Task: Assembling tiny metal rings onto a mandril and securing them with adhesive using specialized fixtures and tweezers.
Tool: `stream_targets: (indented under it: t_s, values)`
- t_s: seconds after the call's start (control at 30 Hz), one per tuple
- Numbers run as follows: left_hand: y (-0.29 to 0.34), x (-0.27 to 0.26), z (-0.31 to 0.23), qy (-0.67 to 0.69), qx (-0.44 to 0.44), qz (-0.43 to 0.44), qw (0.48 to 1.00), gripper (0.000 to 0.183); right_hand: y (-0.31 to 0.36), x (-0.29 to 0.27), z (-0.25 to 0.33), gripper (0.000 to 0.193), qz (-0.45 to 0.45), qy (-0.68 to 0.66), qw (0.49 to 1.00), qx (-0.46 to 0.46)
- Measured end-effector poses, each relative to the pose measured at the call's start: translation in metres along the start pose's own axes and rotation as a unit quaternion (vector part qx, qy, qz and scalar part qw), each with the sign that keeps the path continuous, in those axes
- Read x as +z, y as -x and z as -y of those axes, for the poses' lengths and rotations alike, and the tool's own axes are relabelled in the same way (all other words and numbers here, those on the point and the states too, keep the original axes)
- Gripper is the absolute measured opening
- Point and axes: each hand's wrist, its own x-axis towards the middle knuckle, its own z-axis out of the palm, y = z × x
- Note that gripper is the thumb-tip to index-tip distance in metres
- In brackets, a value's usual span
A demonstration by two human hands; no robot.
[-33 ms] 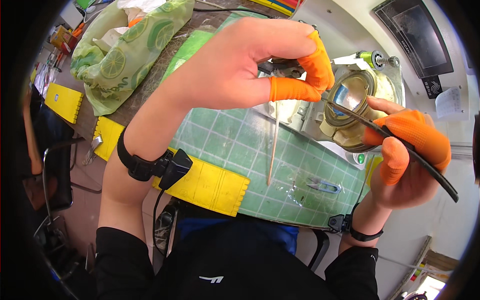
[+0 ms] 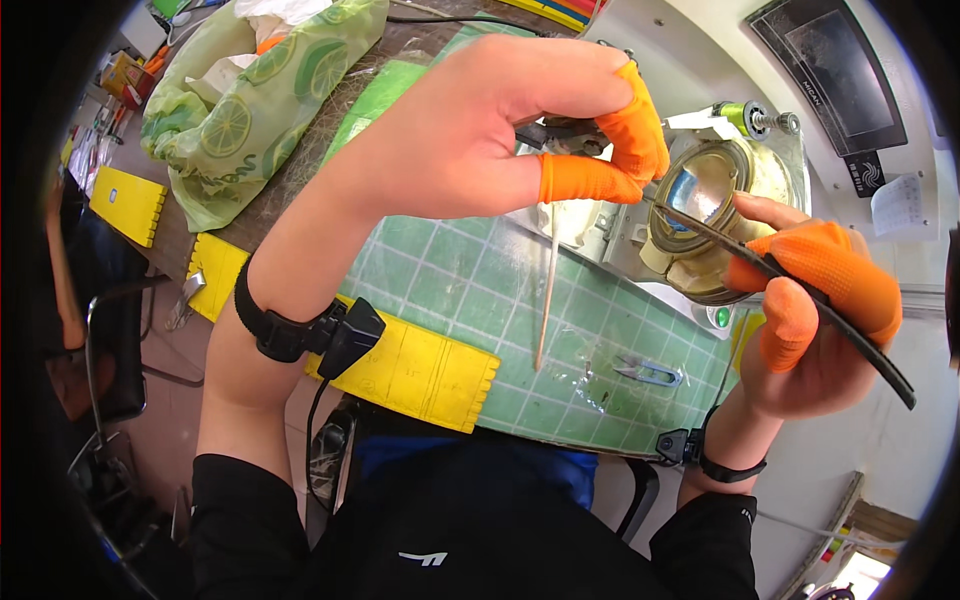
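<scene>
My left hand point(image 2: 470, 140), wearing orange finger covers, reaches over the front of a machine. Its thumb and index fingertip are pinched together; anything between them is too small to make out. Right at that pinch is the tip of a pair of dark, slim tweezers point(image 2: 722, 238). My right hand point(image 2: 822, 350), also in orange finger covers, is closed around the tweezers, whose back end slants out toward the lower right. Beneath the tweezers, a round metal ring fixture point(image 2: 697, 180) on the machine surrounds a shiny bluish centre.
On the green gridded mat point(image 2: 450, 262) lie a thin wooden stick point(image 2: 547, 300) and small blue-handled thread snips point(image 2: 650, 373). Yellow strips point(image 2: 420, 370) line the near edge. A lime-print bag point(image 2: 235, 125) stands at the far left. The machine's dark screen point(image 2: 832, 75) is at the upper right.
</scene>
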Motion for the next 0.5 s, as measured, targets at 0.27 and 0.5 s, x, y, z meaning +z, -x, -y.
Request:
stream_targets:
  t_s: [0.27, 0.5]
  values:
    - [-0.001, 0.001, 0.000, -0.002, 0.013, 0.003, 1.000, 0.017, -0.004, -0.011, 0.006, 0.034, 0.043, 0.040, 0.998, -0.028]
    - [-0.001, 0.001, -0.001, -0.008, 0.022, 0.000, 1.000, 0.016, -0.004, -0.081, 0.039, 0.034, -0.011, 0.100, 0.995, 0.016]
